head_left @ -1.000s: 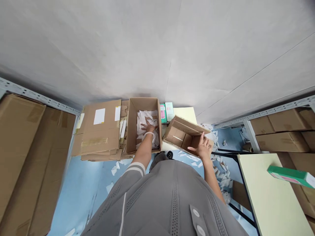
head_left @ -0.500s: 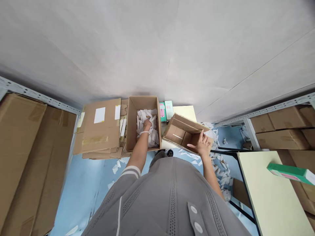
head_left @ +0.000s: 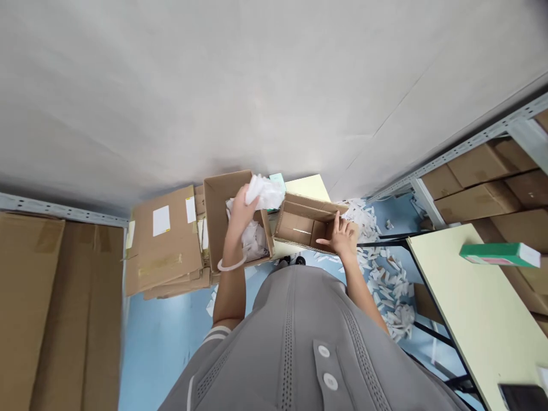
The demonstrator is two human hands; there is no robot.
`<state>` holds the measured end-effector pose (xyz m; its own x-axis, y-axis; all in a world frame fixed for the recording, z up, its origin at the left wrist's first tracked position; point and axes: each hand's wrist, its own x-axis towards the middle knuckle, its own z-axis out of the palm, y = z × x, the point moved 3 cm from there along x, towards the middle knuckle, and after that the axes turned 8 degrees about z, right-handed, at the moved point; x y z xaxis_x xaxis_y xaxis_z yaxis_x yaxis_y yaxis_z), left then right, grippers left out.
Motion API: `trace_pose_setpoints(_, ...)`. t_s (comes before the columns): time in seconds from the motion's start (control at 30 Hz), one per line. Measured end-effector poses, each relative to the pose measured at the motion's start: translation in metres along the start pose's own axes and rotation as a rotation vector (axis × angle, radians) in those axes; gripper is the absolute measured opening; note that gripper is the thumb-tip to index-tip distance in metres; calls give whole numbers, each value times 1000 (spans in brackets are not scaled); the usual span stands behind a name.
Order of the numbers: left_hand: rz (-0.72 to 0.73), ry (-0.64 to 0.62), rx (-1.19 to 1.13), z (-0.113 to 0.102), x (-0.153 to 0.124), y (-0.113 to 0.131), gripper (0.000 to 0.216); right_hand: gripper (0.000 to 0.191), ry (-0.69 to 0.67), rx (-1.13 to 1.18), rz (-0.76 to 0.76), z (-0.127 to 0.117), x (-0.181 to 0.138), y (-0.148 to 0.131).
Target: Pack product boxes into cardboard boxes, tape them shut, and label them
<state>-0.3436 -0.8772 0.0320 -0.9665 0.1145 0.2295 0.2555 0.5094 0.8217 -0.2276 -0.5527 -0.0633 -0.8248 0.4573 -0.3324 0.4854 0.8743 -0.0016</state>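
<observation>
My left hand (head_left: 242, 210) is closed around a bunch of white packing paper (head_left: 264, 193), lifted over the right side of an open cardboard box (head_left: 215, 225). More white paper scraps (head_left: 254, 241) lie inside that box. To the right, a smaller open cardboard box (head_left: 295, 225) sits tilted on the cream tabletop; I see only bare cardboard inside it. My right hand (head_left: 340, 235) rests at its right end, thumb and fingers spread over the opening. Behind the raised paper a pale green carton (head_left: 276, 178) shows in part.
Flattened cardboard (head_left: 171, 251) is stacked on the left. Paper scraps (head_left: 391, 291) litter the blue floor at right. A cream table (head_left: 462, 291) there carries a green box (head_left: 499, 254) and a dark phone-like object (head_left: 523, 397). Shelves with cardboard boxes (head_left: 475, 168) stand beyond.
My left hand has come up out of the larger box with a bunch of white paper. My right hand stays spread at the smaller box. The view has shifted slightly.
</observation>
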Motion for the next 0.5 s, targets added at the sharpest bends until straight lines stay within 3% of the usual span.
trace_pose_setpoints(0.1, 100, -139, -8, 53, -7, 36, 34, 135, 1, -3, -21, -1, -2, 1)
trace_pose_setpoints(0.23, 170, -375, 29, 115, -21, 53, 33, 138, -1, -22, -17, 3, -1, 3)
trace_pose_setpoints(0.33, 152, -440, 81, 136, -29, 53, 32, 139, 3, -25, -2, 8, 2, 4)
trace_pose_setpoints(0.5, 145, -453, 70, 144, -31, 51, 30, 143, -20, -36, -4, 9, 4, 4)
